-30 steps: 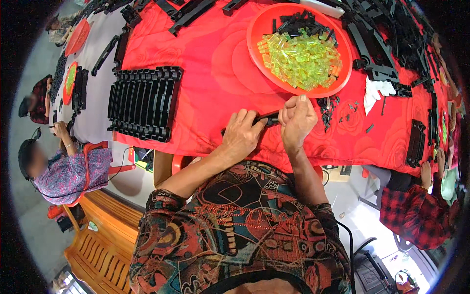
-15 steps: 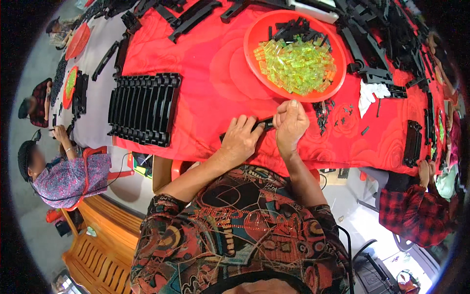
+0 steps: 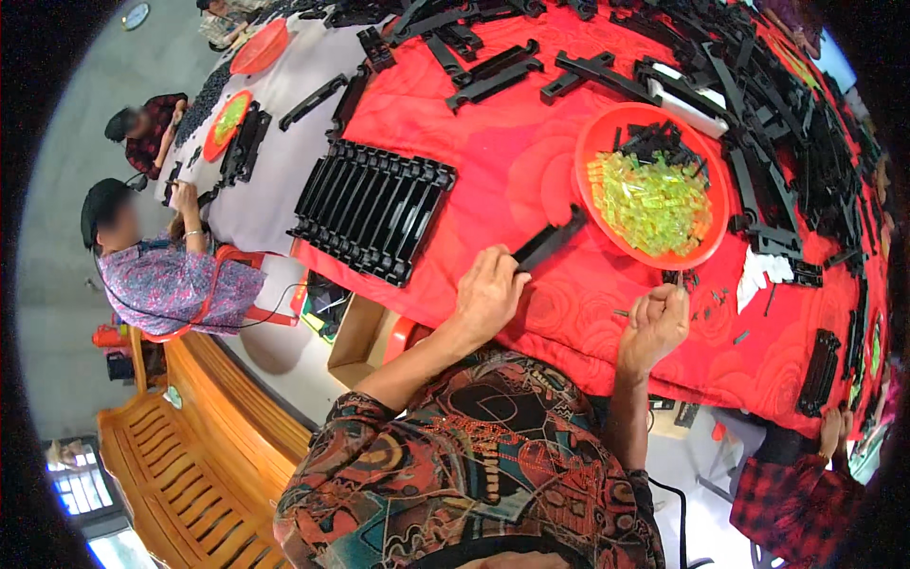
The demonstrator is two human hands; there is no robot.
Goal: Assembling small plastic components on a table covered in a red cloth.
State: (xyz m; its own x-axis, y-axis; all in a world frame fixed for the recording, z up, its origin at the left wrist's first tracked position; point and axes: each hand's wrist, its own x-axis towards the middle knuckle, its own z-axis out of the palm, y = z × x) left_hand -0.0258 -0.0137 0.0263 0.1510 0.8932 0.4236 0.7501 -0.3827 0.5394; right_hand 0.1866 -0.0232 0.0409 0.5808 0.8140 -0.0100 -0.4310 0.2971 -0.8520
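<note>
My left hand (image 3: 490, 296) is closed around one end of a long black plastic bar (image 3: 552, 240), whose far end tilts up toward the bowl. Further right, my right hand (image 3: 654, 327) is pinched shut, apart from the bar. A thin dark tip pokes out beside its fingers, but I cannot make out what they hold. Past both hands stands a red bowl (image 3: 586, 204) with yellow-green translucent pieces (image 3: 652, 204) and small black parts (image 3: 661, 142). Tiny dark bits (image 3: 718, 299) lie on the cloth near my right hand.
Black bars (image 3: 374, 211) stand in a neat row at the left. Loose black parts (image 3: 749, 123) heap up at the far right, by a crumpled white cloth (image 3: 761, 275). Co-workers sit left and right along the red-covered table (image 3: 512, 142). A wooden bench (image 3: 190, 446) is behind at left.
The view has swung, shifting the table rightward and down. My left hand has raised the black bar off the cloth, and my right hand has moved away from it.
</note>
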